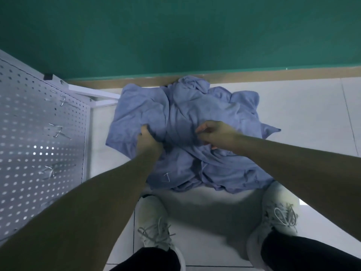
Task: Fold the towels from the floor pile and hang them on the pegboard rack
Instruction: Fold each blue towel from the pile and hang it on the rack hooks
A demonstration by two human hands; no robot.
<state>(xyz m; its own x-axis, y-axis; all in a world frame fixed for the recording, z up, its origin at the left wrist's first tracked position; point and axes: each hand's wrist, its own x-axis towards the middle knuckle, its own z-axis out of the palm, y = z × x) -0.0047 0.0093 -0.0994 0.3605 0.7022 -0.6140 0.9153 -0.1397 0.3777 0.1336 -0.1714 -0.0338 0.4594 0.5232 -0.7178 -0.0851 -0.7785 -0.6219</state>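
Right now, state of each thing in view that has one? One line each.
towel pile: crumpled, unfolded, on the floor against the wall base.
left hand: fingers curled into the cloth, gripping a bunch.
right hand: pinching a fold of the cloth.
pegboard rack: upright at left, nothing hung on it.
hooks: bare.
shoes: on, laced, planted just short of the pile.
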